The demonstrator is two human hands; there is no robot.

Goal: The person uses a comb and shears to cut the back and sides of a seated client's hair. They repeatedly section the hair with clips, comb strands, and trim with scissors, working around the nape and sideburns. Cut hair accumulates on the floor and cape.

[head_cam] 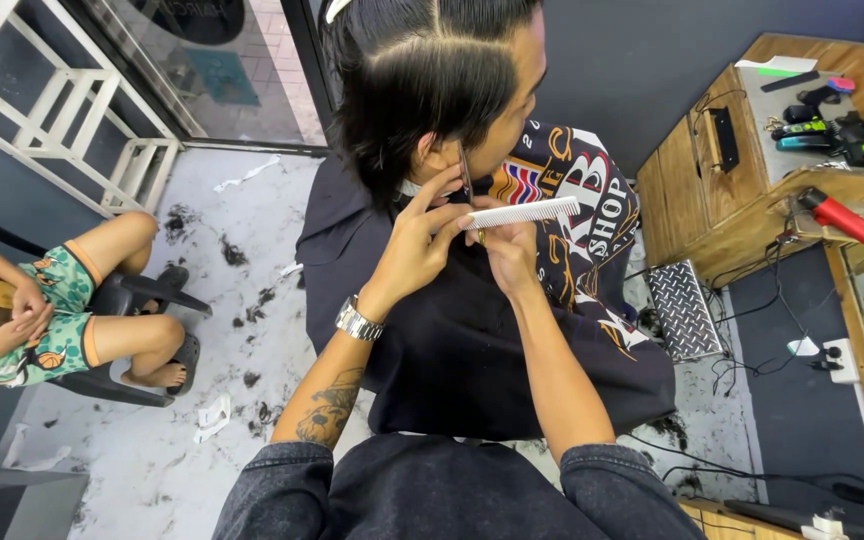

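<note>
While the left hand (422, 240) grips the comb (522, 212), the right hand (508, 250) just beneath holds scissors (464, 168).

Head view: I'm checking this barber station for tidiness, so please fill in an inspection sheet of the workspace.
Surface: pale speckled floor strewn with dark hair clippings and paper scraps.
Job's things: white comb held level beside the seated person's cheek; scissors upright by the ear; dark printed cape over the seated person.
Clutter: clippers and a red bottle on the wooden counter.
Hands: left hand at the scissors, wearing a metal wristwatch; right hand at the comb.
Cables: black cords hang from the counter and trail across the floor.
Surroundings: another person sits on a black chair at left; white railing behind.
</note>
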